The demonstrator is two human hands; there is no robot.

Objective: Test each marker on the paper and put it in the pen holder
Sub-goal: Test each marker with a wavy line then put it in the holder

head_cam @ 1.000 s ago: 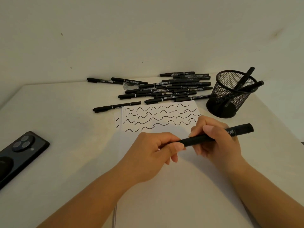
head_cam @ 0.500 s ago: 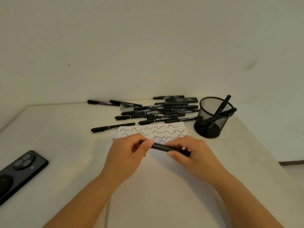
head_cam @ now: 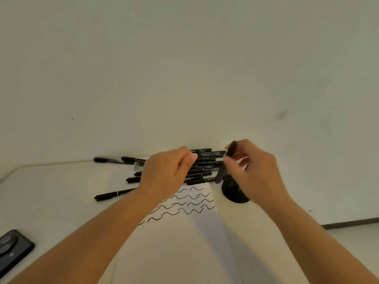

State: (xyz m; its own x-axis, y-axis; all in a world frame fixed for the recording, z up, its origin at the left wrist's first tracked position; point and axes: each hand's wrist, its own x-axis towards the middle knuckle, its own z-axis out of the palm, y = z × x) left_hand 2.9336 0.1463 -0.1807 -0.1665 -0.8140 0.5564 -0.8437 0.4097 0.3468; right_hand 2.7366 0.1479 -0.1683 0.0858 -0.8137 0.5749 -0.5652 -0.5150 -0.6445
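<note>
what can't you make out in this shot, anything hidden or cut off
Head view, the only one:
- pen holder: mostly hidden behind the right hand; its contents unseen.
- marker in that hand: blurred.
- phone: cut off by the left edge.
- left hand: covers part of the marker pile.

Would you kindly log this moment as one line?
right hand: holds black marker over black mesh pen holder | left hand: reaching into black marker pile | white paper: wavy test strokes

Black markers point(head_cam: 202, 167), black wavy lines on white paper point(head_cam: 184, 238).
</note>
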